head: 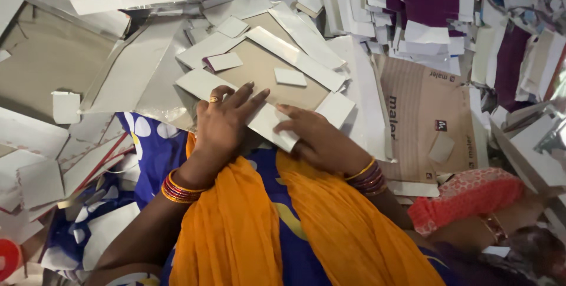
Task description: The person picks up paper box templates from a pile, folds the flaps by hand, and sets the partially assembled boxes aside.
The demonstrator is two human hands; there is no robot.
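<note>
Your left hand (pixel 223 122) lies flat, fingers spread, pressing a white strip (pixel 272 124); your right hand (pixel 315 135) pins its near end with curled fingers. The strip is smooth, stiff card edging a tan board (pixel 265 68).

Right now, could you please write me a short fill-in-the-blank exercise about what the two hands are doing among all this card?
1. Both hands press flat on a white rectangular card strip that lies on a ____ cardboard sheet.
2. The left hand wears a gold ____ on one finger.
3. The right hand has bangles at its ____.
4. A long draped cloth scarf below the hands is ____ in colour.

Missing words: brown; ring; wrist; orange
</note>
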